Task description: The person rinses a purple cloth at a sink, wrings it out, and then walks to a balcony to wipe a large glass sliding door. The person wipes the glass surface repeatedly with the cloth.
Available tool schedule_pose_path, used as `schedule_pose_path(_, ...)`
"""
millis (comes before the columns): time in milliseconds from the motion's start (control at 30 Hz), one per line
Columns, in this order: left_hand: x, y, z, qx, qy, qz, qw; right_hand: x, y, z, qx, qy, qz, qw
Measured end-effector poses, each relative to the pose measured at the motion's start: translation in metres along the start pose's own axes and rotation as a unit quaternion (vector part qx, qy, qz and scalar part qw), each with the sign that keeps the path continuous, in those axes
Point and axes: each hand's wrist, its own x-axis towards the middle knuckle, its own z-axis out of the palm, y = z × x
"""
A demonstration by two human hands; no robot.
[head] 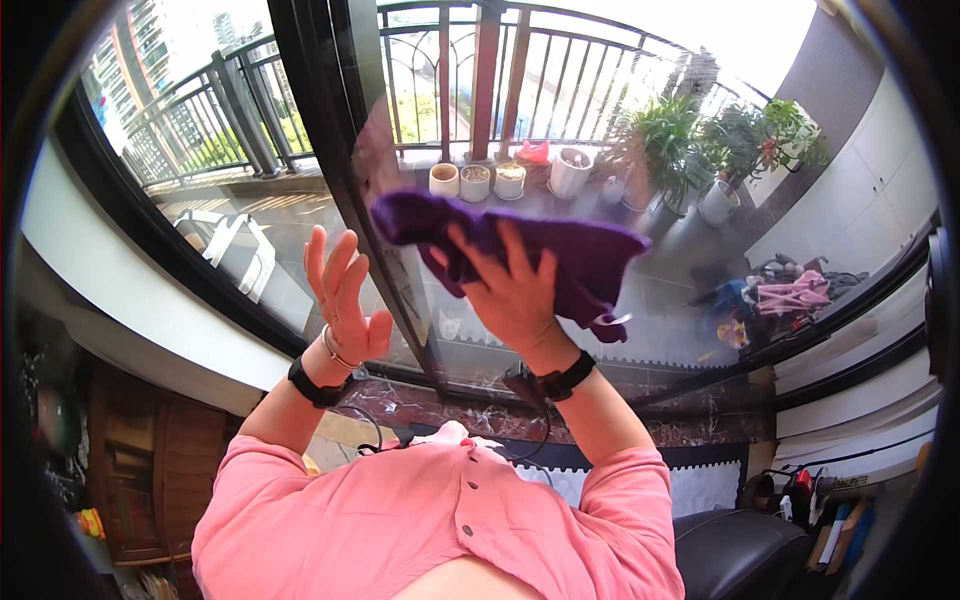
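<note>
Spread fingers of my right hand (514, 296) press a purple cloth (585, 262) flat to the glass door pane (660, 300). Part of the cloth bunches up at its left end, over the dark door frame (367, 180), and a small white tag hangs from its lower right corner. My left hand (345, 300) is raised with its fingers apart and nothing in it, left of the cloth and near the frame. Each wrist wears a black band, and a bracelet circles the left one.
Behind the glass are a balcony railing (480, 82), several white plant pots (475, 182), leafy plants (667, 142) and a pile with pink hangers (795, 292). A black leather seat (735, 551) stands at lower right, a wooden cabinet (135, 465) at lower left. A marble sill (690, 424) runs below the door.
</note>
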Motion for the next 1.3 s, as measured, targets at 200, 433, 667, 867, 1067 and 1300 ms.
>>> schedule_pose_path(200, -0.006, -0.020, -0.020, 0.021, -0.028, -0.047, 0.998, -0.011, -0.044, 0.009, 0.394, -0.114, 0.182, 0.893)
schedule_pose_path(433, -0.008, -0.016, -0.018, -0.017, 0.017, -0.038, 0.999, 0.133, -0.007, -0.036, 0.024, 0.126, 0.135, 0.983)
schedule_pose_path(667, -0.011, -0.020, -0.022, -0.067, -0.010, -0.041, 0.997, -0.046, -0.076, 0.043, 0.091, -0.099, -0.032, 0.990)
schedule_pose_path(867, -0.019, -0.028, -0.035, -0.073, -0.056, -0.054, 0.994, 0.040, -0.059, 0.021, 0.233, 0.051, 0.126, 0.963)
schedule_pose_path(1067, -0.011, -0.037, -0.036, -0.090, 0.004, -0.041, 0.995, 0.152, -0.042, -0.018, 0.108, 0.111, 0.088, 0.984)
schedule_pose_path(1300, -0.005, -0.032, -0.030, -0.125, 0.006, -0.028, 0.992, 0.000, -0.088, 0.020, 0.340, -0.100, 0.168, 0.920)
